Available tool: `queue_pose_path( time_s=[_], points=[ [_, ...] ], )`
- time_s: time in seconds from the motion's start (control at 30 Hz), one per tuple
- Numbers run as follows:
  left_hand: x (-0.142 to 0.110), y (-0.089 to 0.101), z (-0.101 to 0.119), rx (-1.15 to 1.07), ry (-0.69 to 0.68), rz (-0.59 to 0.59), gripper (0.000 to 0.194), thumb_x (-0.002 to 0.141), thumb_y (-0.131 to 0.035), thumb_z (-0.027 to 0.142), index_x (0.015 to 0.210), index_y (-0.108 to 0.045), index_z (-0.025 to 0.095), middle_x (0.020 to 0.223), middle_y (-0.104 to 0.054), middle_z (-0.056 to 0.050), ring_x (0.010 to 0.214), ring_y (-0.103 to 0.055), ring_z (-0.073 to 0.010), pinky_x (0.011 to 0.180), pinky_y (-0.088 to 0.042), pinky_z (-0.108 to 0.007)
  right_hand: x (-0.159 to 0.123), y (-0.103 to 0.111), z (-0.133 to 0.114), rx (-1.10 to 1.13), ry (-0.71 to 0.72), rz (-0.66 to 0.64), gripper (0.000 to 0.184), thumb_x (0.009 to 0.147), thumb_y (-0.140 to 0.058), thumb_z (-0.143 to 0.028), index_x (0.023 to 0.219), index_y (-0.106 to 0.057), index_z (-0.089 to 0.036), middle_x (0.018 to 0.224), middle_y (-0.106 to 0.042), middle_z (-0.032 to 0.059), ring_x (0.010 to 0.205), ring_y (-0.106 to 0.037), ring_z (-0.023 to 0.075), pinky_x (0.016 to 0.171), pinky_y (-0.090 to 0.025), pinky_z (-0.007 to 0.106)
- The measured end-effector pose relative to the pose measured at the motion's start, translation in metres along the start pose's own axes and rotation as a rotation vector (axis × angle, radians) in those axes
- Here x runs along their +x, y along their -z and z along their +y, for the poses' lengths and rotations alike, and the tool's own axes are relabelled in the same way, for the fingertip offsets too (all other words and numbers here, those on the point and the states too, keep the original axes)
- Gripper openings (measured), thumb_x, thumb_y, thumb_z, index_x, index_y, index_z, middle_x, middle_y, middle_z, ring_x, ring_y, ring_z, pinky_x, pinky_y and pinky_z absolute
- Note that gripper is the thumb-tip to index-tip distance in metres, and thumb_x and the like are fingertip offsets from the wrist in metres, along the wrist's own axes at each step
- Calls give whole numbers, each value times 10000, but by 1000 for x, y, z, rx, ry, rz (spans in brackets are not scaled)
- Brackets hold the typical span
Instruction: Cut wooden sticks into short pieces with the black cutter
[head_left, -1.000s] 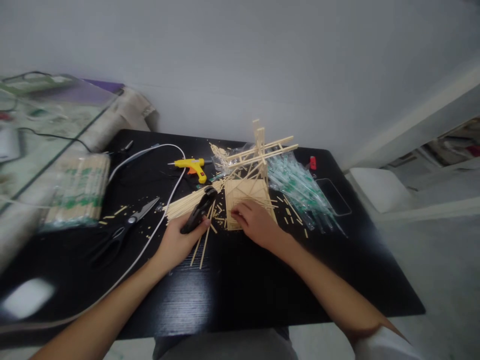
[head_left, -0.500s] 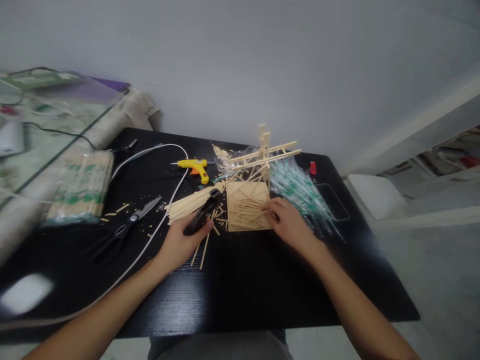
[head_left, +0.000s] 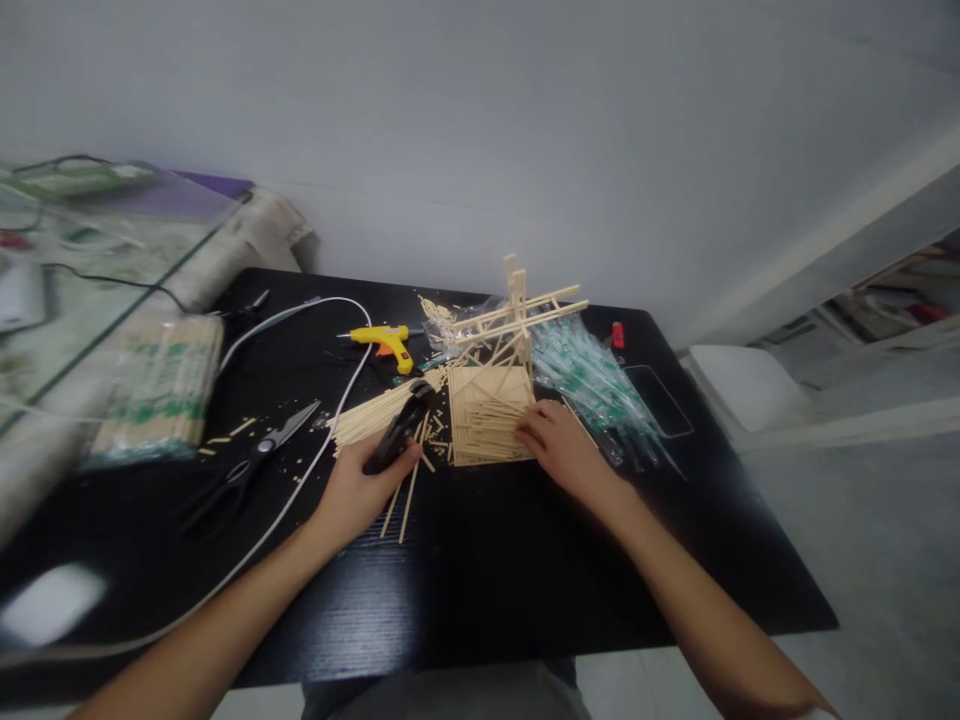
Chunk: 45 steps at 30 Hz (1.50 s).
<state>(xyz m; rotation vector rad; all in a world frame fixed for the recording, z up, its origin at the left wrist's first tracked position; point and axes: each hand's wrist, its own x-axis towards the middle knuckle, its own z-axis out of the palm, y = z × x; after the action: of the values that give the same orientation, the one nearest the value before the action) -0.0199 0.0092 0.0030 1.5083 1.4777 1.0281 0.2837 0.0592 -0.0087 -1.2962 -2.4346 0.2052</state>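
My left hand (head_left: 356, 487) is closed around a black plier-like cutting tool (head_left: 400, 428) that points up and right over loose sticks. My right hand (head_left: 561, 447) rests at the right edge of a flat square panel of glued wooden sticks (head_left: 486, 415), fingers curled against its edge and touching the sticks there. Behind the panel rises an upright stick frame (head_left: 516, 316) with crossed horizontal sticks. A fan of loose long sticks (head_left: 375, 411) lies left of the panel, beside the tool.
On the black table (head_left: 480, 580) lie a yellow glue gun (head_left: 384, 340), black scissors (head_left: 251, 463), a white cable (head_left: 300, 470), stick offcuts, and clear green-printed wrappers (head_left: 592, 380). A wrapped bundle of sticks (head_left: 154, 385) sits at the left, a small red thing (head_left: 616, 334) at the back.
My right hand swept from the panel's front left to its right edge, then settled there. My left hand kept hold of the black tool, barely moving.
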Motion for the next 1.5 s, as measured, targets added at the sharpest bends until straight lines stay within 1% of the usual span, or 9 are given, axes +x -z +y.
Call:
queue_pose_path(
  time_s=[0.2,0.33,0.6,0.83,1.0,1.07,1.23,1.37,1.5],
  points=[
    [0,0,1,0,-15,4,281,847,-663,438,771,-711,172,699,-666,2,677,-592,-162,676,-466,-268,-4,-1,-16,52,17,64,52,972,-641,-225,988,-668,-183,984,-653,101,945,-609,268,869,-520,436],
    [0,0,2,8,-25,0,286,850,-657,441,757,-705,174,702,-671,0,677,-592,-163,687,-474,-272,-9,-6,-29,60,72,104,203,905,-753,-294,1037,-644,-186,1052,-649,110,1011,-606,287,937,-506,469],
    [-1,-1,1,15,-24,-4,277,855,-652,433,769,-704,175,717,-673,1,682,-589,-159,702,-475,-274,-10,-16,-28,49,83,142,67,935,-700,-197,920,-635,-183,963,-644,88,933,-598,255,891,-507,433],
    [1,-2,-1,9,-17,2,272,851,-655,427,764,-701,174,716,-681,0,687,-605,-162,693,-477,-271,-10,-18,-30,39,117,164,53,960,-642,-169,908,-638,-173,962,-650,99,927,-592,257,890,-505,447],
    [0,-2,-2,1,-18,-7,282,850,-663,435,767,-710,170,713,-683,0,694,-613,-164,699,-485,-272,-10,-14,-49,183,88,196,57,962,-653,-193,908,-646,-179,951,-649,92,924,-603,244,879,-518,420],
    [0,-3,-2,-4,-18,-15,290,849,-665,444,772,-713,169,708,-681,2,686,-609,-161,686,-484,-268,-9,-13,-63,260,69,180,36,966,-652,-200,934,-655,-184,967,-655,87,932,-612,235,869,-522,395],
    [0,-3,-3,-18,6,-23,289,841,-671,447,772,-715,170,689,-675,10,656,-597,-153,664,-487,-262,-10,-19,-95,395,90,42,59,972,-658,-239,1001,-665,-188,976,-702,74,927,-644,224,868,-520,368],
    [-2,-3,-5,-23,11,-85,292,838,-686,453,801,-740,168,722,-701,1,690,-622,-163,692,-504,-268,-9,-31,-104,565,-37,-40,201,953,-693,-291,1115,-667,-175,974,-723,66,855,-667,191,808,-531,312],
    [-4,-5,-8,2,6,-182,288,854,-679,445,819,-756,170,729,-710,-8,706,-633,-173,683,-505,-269,-8,-38,-105,676,-79,-55,100,974,-648,-259,1006,-704,-183,892,-734,38,781,-660,165,762,-508,280]
  ],
)
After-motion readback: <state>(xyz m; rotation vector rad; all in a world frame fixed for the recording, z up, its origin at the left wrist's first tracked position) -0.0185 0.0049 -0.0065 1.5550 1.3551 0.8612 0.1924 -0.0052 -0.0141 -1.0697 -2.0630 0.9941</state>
